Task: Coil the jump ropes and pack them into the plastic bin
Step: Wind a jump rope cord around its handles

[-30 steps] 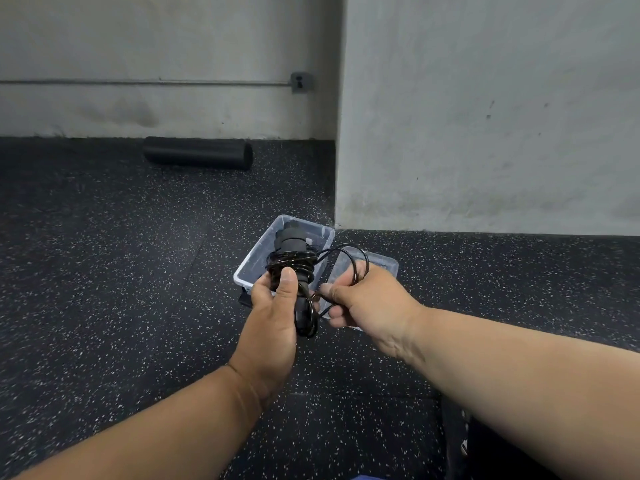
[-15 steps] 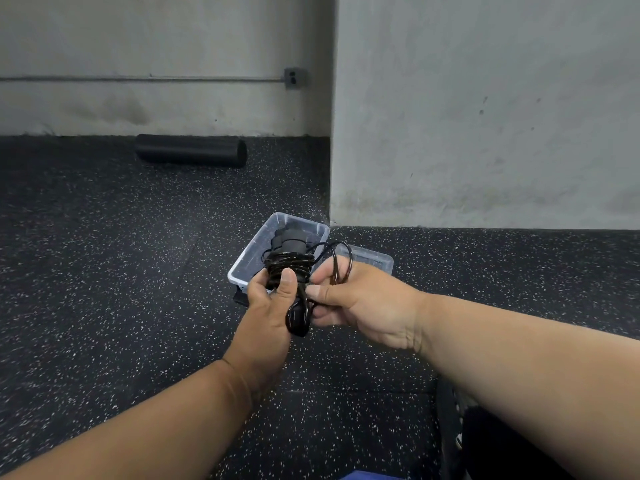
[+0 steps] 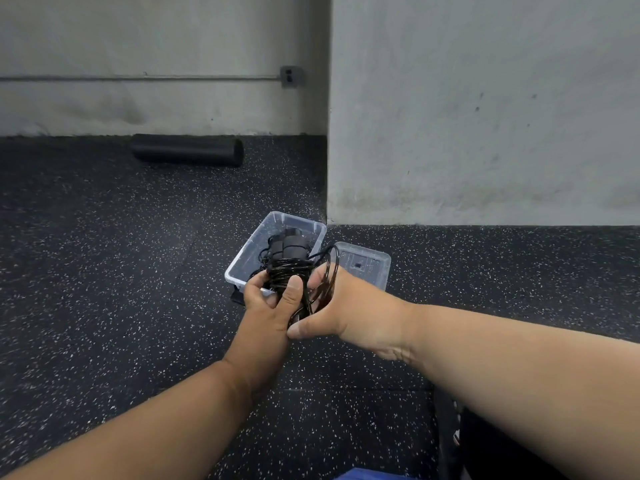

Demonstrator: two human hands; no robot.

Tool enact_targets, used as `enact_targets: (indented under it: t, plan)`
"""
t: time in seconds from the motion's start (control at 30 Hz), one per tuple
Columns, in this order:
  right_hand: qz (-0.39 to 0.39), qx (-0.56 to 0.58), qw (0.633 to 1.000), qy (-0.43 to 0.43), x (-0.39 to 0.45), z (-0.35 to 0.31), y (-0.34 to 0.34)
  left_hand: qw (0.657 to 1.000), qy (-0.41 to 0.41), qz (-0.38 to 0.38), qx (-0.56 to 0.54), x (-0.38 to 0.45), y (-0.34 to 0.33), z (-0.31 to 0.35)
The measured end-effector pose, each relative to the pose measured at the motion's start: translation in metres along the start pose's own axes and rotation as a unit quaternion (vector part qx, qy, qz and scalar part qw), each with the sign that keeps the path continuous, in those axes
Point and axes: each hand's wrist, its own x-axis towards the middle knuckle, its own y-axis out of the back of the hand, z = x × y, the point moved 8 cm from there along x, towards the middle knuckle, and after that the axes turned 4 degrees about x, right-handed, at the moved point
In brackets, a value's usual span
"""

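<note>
left hand: wrapped tight round the coiled jump rope
right hand: fingers hooked through a loose loop
plastic bin: on the floor, right behind

light: even, soft, dim at far left | shadows: faint | focus: slightly soft overall | edges: wide-angle bowing

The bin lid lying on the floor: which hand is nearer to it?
The right hand. It sits just in front of the lid; the left hand, gripping the coiled jump rope, is further left, before the bin.
</note>
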Motion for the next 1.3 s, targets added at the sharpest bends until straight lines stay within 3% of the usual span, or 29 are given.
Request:
enact_targets:
  t: [0.27,0.4,0.67,0.9,1.03,1.2,1.3]
  plan:
    - [0.047,-0.13,0.99,0.029,-0.006,-0.006,0.003,0.999,-0.005,0.033,0.0,0.006,0.007,-0.001]
    - [0.034,-0.201,0.978,0.054,-0.012,-0.018,-0.002,0.999,-0.006,0.048,-0.001,0.008,0.01,-0.003]
    - [0.098,-0.245,0.962,0.066,-0.005,-0.01,-0.001,0.998,-0.015,0.058,-0.019,0.005,0.007,0.001]
    - [0.098,-0.208,0.972,0.053,-0.009,-0.004,-0.001,0.995,-0.022,0.092,-0.038,0.009,0.016,0.003]
    - [0.118,-0.244,0.962,0.043,-0.01,-0.005,0.002,0.995,-0.025,0.097,-0.023,0.009,0.019,0.001]
    - [0.105,-0.341,0.934,0.032,-0.007,-0.005,0.0,0.993,-0.024,0.117,0.006,0.011,0.025,-0.006]
    - [0.063,-0.5,0.862,0.043,-0.006,-0.007,-0.005,0.987,-0.035,0.147,0.046,0.012,0.029,-0.006]
